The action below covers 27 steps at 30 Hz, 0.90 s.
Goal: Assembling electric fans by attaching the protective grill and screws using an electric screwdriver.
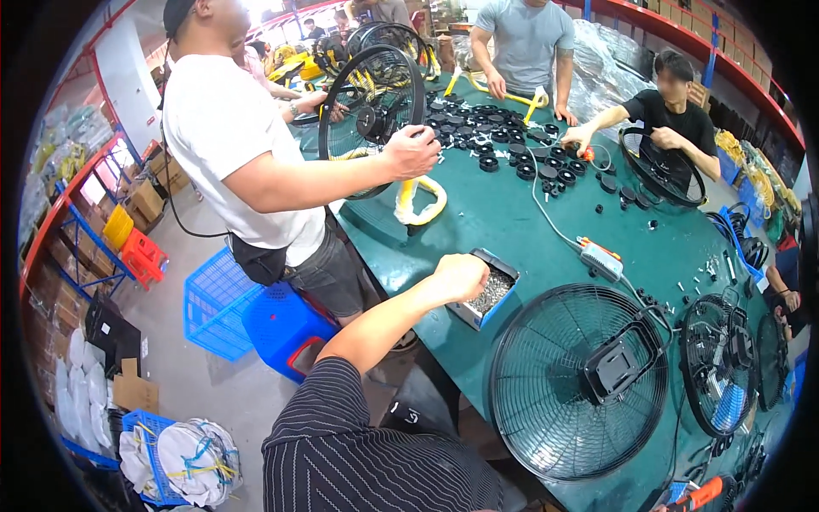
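From the lower edge my left arm, in a dark striped sleeve, reaches across the near table edge. My left hand is curled at the left side of a small open box full of small metal screws. Its fingertips dip toward the screws and are hidden, so what they pinch does not show. A round black fan guard lies right of the box, with a black bracket on it. My right hand is out of the picture. An orange-handled tool shows at the lower right rim.
On the green table are many black round parts, a cable with a white-orange box and more guards. A person in white holds a guard at left. Others work across. A blue stool stands below.
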Available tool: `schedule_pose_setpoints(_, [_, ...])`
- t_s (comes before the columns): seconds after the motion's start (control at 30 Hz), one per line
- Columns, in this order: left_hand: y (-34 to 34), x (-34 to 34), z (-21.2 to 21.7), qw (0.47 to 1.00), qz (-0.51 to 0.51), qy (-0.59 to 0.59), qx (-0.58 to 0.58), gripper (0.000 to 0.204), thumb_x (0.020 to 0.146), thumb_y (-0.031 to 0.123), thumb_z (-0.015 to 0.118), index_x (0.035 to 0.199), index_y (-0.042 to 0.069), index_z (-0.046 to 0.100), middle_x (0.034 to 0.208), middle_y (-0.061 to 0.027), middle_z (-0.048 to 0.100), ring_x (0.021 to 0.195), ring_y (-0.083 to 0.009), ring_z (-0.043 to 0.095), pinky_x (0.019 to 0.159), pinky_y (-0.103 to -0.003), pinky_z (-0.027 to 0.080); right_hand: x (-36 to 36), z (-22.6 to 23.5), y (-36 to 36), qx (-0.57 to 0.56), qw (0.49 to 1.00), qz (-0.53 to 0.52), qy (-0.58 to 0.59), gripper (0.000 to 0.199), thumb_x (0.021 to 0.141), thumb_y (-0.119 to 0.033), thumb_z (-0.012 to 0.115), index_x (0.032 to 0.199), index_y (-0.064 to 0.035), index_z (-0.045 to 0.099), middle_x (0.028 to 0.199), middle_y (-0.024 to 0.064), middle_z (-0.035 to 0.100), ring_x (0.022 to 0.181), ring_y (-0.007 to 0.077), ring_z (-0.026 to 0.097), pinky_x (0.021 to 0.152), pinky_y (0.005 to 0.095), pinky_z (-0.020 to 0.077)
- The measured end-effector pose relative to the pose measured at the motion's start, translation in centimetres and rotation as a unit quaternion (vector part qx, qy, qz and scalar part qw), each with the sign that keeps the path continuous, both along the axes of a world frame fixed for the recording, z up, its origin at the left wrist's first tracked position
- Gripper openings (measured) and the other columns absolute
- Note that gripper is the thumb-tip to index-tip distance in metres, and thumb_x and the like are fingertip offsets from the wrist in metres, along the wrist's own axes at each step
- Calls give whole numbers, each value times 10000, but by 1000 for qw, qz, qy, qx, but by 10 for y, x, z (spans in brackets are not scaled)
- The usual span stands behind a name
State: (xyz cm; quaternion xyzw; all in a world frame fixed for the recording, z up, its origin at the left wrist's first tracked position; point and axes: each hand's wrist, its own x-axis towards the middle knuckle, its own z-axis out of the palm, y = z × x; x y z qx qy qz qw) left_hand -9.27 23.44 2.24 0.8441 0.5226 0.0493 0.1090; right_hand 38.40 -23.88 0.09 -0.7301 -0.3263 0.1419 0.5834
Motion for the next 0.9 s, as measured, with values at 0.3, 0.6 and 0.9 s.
schedule_pose_setpoints(0.3, [-44,14,23,935,-85,-334,-89,130,838,151,719,947,80,718,842,-71,725,747,-188,693,680,-344,547,-82,63,38,322,910,173,195,327,925,-147,646,1213,-24,551,965,118,597,907,260,570,845,437,514])
schedule_pose_setpoints(0.6, [-169,99,20,633,-330,-514,-475,104,892,67,728,944,-17,694,884,-43,694,682,-84,620,601,-251,500,-206,136,110,556,767,208,242,343,875,-94,657,1159,-77,466,807,52,466,651,160,480,632,308,405])
schedule_pose_setpoints(0.9, [-179,112,36,658,-386,-471,-443,122,893,106,731,946,-2,718,824,-52,689,680,-94,637,582,-253,489,-216,129,113,575,768,204,192,311,913,-107,606,1195,-83,477,845,77,510,652,167,480,629,317,404])
